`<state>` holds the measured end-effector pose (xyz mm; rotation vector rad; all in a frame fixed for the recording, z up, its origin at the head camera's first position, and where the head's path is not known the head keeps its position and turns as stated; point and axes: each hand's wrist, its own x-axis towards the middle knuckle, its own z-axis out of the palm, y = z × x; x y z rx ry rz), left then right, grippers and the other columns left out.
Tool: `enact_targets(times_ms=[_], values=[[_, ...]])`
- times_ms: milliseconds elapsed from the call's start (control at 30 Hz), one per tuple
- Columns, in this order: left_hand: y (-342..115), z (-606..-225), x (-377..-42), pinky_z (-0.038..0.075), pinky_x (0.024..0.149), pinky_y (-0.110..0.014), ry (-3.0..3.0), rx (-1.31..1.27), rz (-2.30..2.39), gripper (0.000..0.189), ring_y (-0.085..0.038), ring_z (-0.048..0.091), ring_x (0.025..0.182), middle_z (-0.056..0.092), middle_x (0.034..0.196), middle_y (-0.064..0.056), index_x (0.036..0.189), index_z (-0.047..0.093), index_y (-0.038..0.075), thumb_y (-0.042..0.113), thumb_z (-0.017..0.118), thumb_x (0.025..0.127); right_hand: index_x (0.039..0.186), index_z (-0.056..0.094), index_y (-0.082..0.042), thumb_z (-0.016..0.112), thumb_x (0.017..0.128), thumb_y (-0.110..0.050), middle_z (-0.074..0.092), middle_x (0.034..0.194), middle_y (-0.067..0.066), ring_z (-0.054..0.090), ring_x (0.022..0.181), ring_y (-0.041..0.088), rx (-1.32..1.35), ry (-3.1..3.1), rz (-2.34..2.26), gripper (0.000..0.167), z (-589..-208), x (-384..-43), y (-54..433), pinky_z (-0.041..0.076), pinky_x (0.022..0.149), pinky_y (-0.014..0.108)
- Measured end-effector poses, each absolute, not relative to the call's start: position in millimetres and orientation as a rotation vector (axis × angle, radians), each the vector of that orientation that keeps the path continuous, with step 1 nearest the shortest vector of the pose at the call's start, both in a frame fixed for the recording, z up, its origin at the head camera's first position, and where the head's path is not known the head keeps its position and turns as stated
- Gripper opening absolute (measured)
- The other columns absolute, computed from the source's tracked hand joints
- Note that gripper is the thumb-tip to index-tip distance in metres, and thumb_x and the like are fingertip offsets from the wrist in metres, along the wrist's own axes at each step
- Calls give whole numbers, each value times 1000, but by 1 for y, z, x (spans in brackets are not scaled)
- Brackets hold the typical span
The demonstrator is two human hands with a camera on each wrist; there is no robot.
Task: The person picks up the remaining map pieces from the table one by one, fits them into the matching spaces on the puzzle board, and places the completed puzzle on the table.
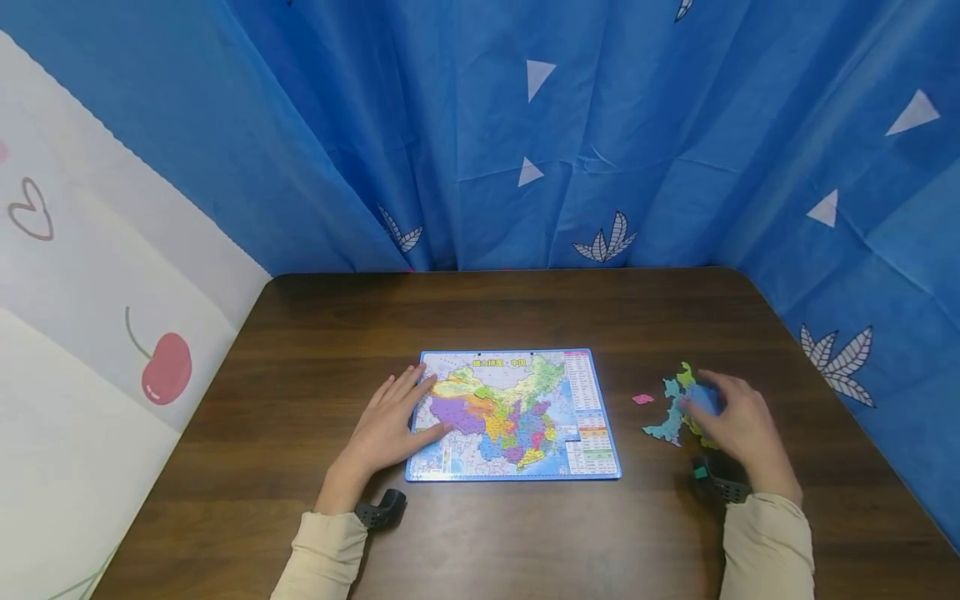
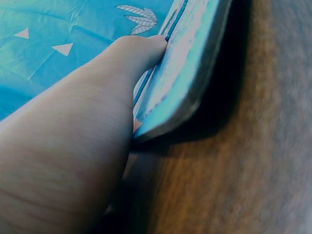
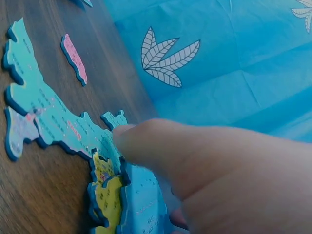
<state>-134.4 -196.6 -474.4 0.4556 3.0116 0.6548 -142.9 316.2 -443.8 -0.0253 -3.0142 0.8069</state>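
Observation:
A map puzzle board (image 1: 491, 454) with a blue rim lies flat on the table. My left hand (image 1: 393, 421) rests on its left edge, fingers straight and spread; the left wrist view has the thumb on the board's (image 2: 183, 68) surface. To the right of the board, my right hand (image 1: 742, 421) pinches a blue map puzzle piece (image 1: 705, 402) between thumb and fingers. In the right wrist view the thumb lies over the blue piece (image 3: 146, 200), and the other fingers are mostly hidden. Beside it are a turquoise piece (image 3: 56, 109) and a yellow piece (image 3: 108, 197), touching or overlapping.
A small pink piece (image 1: 642, 399) lies between the board and the turquoise piece (image 1: 663, 429). A green piece (image 1: 686, 374) shows beyond the right hand. The brown wooden table (image 1: 525, 533) meets a blue curtain (image 1: 480, 150) behind and a white patterned cloth (image 1: 97, 250) at left.

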Motion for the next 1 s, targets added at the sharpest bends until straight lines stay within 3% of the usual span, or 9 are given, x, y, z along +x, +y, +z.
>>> enact_targets(times_ms=[267,567,1000], values=[[-197,-475,-134,14,129,-53,3014,450,657,90,-28,18,160,25,171,-5,159,43,18,67,66,87,146,44,9,69,98,-43,39,142,45,42,119,61,-16,-3060,804,75,-444,-143,316,44,94,78],[-196,-474,-134,13,129,-52,3004,443,652,90,-27,17,160,24,172,-4,159,42,19,67,66,87,154,31,9,67,95,-57,31,143,47,38,119,63,-109,-3157,846,95,-440,-141,319,41,97,79],[-196,-475,-134,15,129,-54,3023,453,657,89,-29,19,159,26,171,-7,158,44,18,68,65,87,153,28,12,66,96,-56,31,141,48,36,119,63,-147,-3161,853,96,-439,-140,319,41,97,79]])
